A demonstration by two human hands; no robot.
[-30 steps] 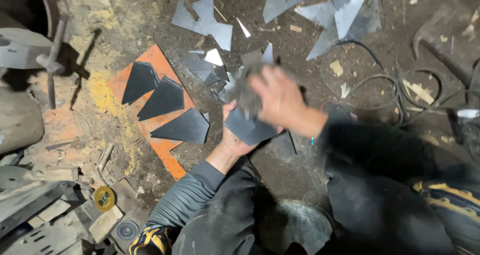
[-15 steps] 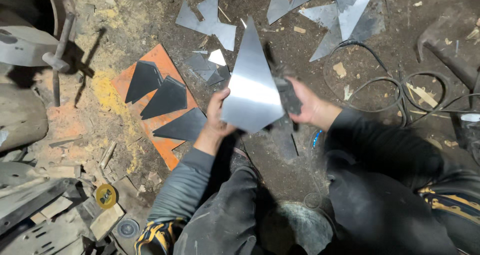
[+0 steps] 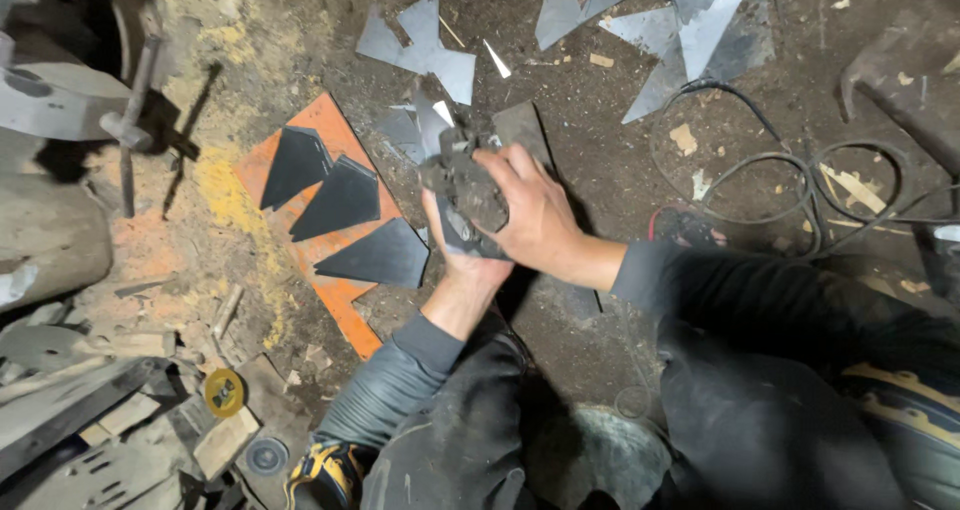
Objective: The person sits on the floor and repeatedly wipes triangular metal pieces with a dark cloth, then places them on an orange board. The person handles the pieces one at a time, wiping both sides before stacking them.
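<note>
My left hand [image 3: 462,265] grips a dark triangular sheet-metal piece [image 3: 449,234] from below, its pointed tip [image 3: 430,122] aimed away from me. My right hand [image 3: 540,210] lies over the piece, pressing a dark crumpled rag [image 3: 468,185] onto its face. Both hands hover just right of an orange board [image 3: 330,130] on the dirt floor. Three dark triangular pieces lie in a row on that board: one [image 3: 295,165] farthest, one [image 3: 345,198] in the middle, one [image 3: 380,255] nearest.
Shiny sheet-metal offcuts [image 3: 425,50] lie beyond the hands, with larger ones [image 3: 680,20] at the top right. Black cables [image 3: 790,170] loop on the right. A metal tool [image 3: 130,120] stands at the left. A yellow disc [image 3: 224,390] and wood bits lie lower left.
The metal piece was held up with its bright face toward me. It is now lowered and turned, and my right hand has moved onto it with the rag.
</note>
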